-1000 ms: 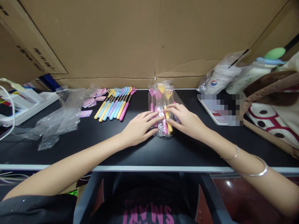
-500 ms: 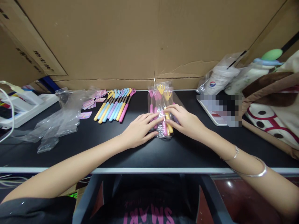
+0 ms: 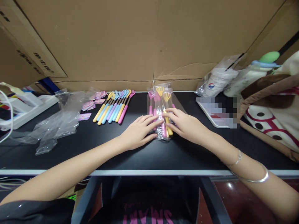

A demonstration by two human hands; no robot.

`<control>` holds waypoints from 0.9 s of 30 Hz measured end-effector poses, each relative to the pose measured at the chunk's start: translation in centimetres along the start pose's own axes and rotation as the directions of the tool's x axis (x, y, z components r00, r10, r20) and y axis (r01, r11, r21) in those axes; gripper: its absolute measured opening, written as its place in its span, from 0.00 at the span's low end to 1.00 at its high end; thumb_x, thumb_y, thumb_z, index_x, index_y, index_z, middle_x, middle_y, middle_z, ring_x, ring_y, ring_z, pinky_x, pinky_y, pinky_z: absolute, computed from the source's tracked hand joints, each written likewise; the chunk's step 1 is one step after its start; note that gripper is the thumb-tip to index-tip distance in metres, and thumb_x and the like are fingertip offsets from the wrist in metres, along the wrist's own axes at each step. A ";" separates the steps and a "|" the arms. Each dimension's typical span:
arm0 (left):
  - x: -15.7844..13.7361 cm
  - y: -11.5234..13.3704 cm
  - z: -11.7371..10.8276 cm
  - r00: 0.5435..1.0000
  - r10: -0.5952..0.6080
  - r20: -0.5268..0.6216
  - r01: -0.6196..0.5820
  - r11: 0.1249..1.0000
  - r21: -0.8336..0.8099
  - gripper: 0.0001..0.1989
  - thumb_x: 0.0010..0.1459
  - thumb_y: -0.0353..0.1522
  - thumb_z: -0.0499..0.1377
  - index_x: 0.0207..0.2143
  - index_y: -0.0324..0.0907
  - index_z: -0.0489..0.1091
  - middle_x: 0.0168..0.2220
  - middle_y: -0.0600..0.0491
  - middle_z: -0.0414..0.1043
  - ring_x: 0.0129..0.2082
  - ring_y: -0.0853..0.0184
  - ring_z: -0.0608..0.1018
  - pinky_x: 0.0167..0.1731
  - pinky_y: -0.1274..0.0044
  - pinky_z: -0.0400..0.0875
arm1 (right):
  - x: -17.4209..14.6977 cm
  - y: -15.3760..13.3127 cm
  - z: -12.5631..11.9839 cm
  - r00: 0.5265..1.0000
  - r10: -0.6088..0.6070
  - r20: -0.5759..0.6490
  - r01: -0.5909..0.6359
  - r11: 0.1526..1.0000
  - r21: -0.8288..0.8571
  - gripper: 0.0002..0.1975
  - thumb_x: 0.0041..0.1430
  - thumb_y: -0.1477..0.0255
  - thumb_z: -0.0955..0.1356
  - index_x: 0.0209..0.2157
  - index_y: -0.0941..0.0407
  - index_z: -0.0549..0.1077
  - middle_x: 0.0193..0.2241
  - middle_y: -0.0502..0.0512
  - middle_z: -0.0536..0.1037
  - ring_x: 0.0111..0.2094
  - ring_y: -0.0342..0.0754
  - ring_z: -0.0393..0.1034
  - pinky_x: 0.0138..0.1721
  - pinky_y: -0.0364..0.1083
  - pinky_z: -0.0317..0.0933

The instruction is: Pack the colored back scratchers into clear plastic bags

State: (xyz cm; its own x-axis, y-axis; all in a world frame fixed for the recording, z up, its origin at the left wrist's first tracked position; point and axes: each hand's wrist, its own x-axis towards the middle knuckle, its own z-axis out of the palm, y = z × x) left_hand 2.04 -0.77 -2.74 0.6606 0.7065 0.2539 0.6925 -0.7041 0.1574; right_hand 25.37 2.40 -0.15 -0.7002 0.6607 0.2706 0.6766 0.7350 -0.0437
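In the middle of the black table lies a clear plastic bag (image 3: 161, 137) with several back scratchers inside, pink and yellow, their claw heads (image 3: 160, 91) pointing away from me. My left hand (image 3: 140, 132) rests on the bag's left side with its fingers stretched out. From the right, my right hand (image 3: 184, 124) lays its spread fingers on the same bag, over a yellow handle (image 3: 169, 130). Both hands partly cover the bagged scratchers. A row of loose back scratchers (image 3: 113, 112) in yellow, blue, purple and pink lies left of my left hand.
Empty clear bags (image 3: 60, 118) lie in a heap at the left, beside small pink-purple cards (image 3: 84, 116) and a white power strip (image 3: 44, 104). At the right stand a lidded cup (image 3: 218, 82) in plastic, a blurred flat device (image 3: 210, 116) and a cloth bag (image 3: 275, 118). Cardboard (image 3: 112, 40) walls the back.
My hands remain on the bag, with the right fingers shifted slightly. The whole view has tilted a little, and the bag stays in place on the table.
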 end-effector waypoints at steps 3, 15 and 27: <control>0.0 0.0 0.0 1.000 0.003 0.006 -0.003 1.000 0.010 0.26 0.68 0.41 0.48 0.66 0.44 0.54 0.65 0.46 0.55 0.65 0.58 0.58 0.63 0.63 0.55 | -0.3 0.1 -0.4 0.999 -0.028 0.039 0.029 0.999 -0.019 0.21 0.68 0.65 0.57 0.56 0.58 0.66 0.57 0.64 0.68 0.55 0.59 0.67 0.49 0.57 0.69; 0.0 -0.1 -0.2 1.000 0.017 0.000 -0.017 0.999 0.032 0.26 0.68 0.41 0.48 0.65 0.44 0.54 0.65 0.47 0.57 0.64 0.58 0.60 0.62 0.62 0.57 | -0.8 2.3 -1.8 0.991 -0.033 0.130 0.039 0.998 -0.040 0.23 0.65 0.65 0.61 0.59 0.57 0.63 0.56 0.62 0.71 0.55 0.58 0.66 0.50 0.56 0.67; 0.0 -0.1 -0.1 1.000 0.024 -0.004 -0.024 0.999 0.038 0.26 0.68 0.41 0.48 0.65 0.44 0.55 0.65 0.47 0.56 0.64 0.58 0.59 0.62 0.64 0.57 | -0.5 5.8 -1.8 0.934 0.255 0.250 -0.217 0.961 -0.169 0.29 0.64 0.56 0.58 0.58 0.60 0.65 0.52 0.65 0.73 0.51 0.62 0.68 0.47 0.59 0.65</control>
State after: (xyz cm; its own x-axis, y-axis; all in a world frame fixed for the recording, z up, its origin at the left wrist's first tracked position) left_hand 1.90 -0.70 -2.63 0.6758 0.6891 0.2617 0.6871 -0.7174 0.1147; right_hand 30.09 6.06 1.17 -0.5389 0.8424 0.0011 0.8408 0.5378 0.0619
